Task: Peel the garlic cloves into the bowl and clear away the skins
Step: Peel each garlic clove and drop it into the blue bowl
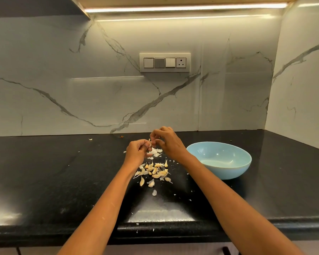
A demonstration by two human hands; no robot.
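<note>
I logged both hands raised together above the counter, just behind the pile of garlic. The left hand had its fingers curled around a single garlic clove, only the pale tip of which showed above the fingertips. The right hand met it from the other side, thumb and fingers pinching at that same tip; I could not tell whether they gripped the clove itself or a strip of its skin. Directly below the hands lay a small heap of white skins. Nearer to me, between the two forearms, sat the pile of unpeeled cloves, loosely scattered, with a few strays at its near edge and tiny flecks of skin spread around it. The light blue bowl stood upright just to the right of the pile, close beside the right forearm; I saw no cloves inside it. Everything rested on the black counter, which ran back to a white marble wall. A switch panel with a socket was mounted on that wall above the hands.
</note>
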